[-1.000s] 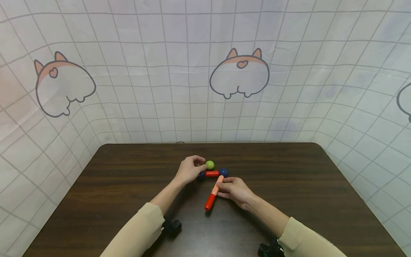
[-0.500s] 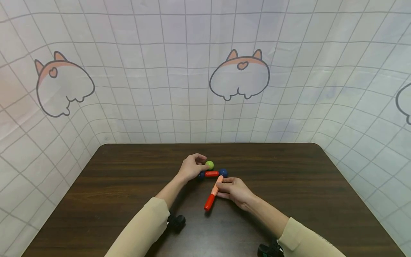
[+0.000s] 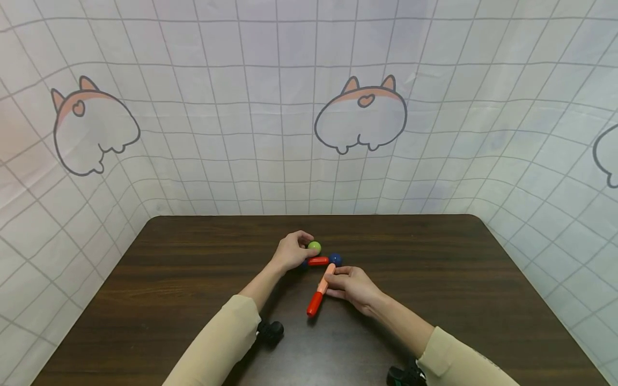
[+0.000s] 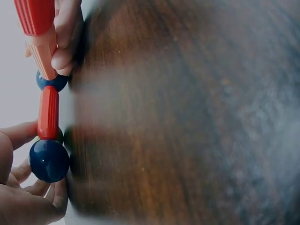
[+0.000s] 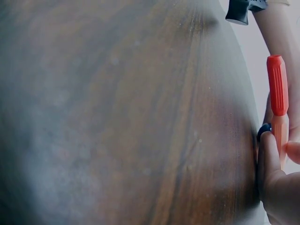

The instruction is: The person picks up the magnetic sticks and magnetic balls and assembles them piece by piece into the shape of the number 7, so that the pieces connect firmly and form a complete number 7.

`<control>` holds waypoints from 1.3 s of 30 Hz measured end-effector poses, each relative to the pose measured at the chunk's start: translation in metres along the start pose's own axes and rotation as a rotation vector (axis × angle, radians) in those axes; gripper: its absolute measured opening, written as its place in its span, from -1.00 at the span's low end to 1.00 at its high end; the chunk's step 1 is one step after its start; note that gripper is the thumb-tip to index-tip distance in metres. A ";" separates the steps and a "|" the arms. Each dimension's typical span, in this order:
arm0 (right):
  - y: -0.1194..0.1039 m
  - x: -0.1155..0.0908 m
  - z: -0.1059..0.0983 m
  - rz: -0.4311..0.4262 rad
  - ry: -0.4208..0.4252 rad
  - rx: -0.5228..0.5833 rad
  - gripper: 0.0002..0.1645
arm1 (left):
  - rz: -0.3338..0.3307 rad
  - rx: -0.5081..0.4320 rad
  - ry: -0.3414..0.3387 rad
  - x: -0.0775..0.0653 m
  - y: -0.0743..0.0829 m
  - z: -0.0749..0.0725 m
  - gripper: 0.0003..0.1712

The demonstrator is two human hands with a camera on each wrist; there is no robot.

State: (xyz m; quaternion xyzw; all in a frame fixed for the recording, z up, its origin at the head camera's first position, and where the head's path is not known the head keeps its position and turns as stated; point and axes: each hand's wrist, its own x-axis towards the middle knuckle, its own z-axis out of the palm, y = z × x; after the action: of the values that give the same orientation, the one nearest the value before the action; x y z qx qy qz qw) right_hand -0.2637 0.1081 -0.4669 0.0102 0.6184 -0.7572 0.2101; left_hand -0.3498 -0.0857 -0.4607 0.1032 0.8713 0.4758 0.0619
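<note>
My left hand (image 3: 291, 251) has its thumb and fingers around a green ball (image 3: 315, 246). Just below that ball lies a red rod (image 3: 318, 261) between a blue ball (image 3: 335, 259) on the right and another blue ball (image 4: 49, 161) beside my left hand. My right hand (image 3: 356, 288) pinches a peach rod (image 3: 326, 277), which runs in line with a second red rod (image 3: 315, 304) pointing toward me. The peach rod's far tip is close to the right blue ball; whether they touch I cannot tell. In the left wrist view the green ball is mostly hidden.
The dark wooden table (image 3: 193, 257) has its back edge beyond the hands. A white gridded curtain (image 3: 232, 118) with printed animal figures surrounds it. Black wrist-worn devices (image 3: 271, 332) sit below both forearms.
My left hand has shifted slightly right, closer around the green ball, covering more of the left blue ball. The green ball has moved slightly left. My right hand is almost still.
</note>
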 end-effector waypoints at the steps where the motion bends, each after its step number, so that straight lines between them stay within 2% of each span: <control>1: 0.000 0.000 0.000 0.000 0.000 0.001 -0.42 | 0.005 0.007 -0.001 0.001 -0.001 0.001 -0.61; 9: 0.001 0.000 -0.001 0.019 0.015 -0.005 -0.39 | 0.024 0.030 -0.003 0.002 -0.003 0.002 -0.61; 14: 0.003 -0.004 0.000 0.012 0.008 -0.011 -0.39 | 0.029 0.025 0.006 -0.005 -0.002 0.002 -0.63; 23: 0.007 -0.010 0.000 -0.001 -0.004 -0.014 -0.38 | 0.038 -0.005 0.062 -0.015 -0.003 0.002 -0.62; 32: 0.012 -0.014 -0.002 -0.011 -0.019 -0.011 -0.38 | 0.072 0.006 0.128 -0.025 -0.005 -0.003 -0.63; 39: 0.013 -0.017 -0.003 -0.007 -0.023 -0.012 -0.37 | 0.082 0.007 0.151 -0.036 -0.002 -0.008 -0.59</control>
State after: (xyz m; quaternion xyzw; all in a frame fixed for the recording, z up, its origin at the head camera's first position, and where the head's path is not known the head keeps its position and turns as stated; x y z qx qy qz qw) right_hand -0.2445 0.1145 -0.4747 -0.0020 0.6203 -0.7543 0.2149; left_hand -0.3164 -0.1022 -0.4581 0.1028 0.8703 0.4811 -0.0238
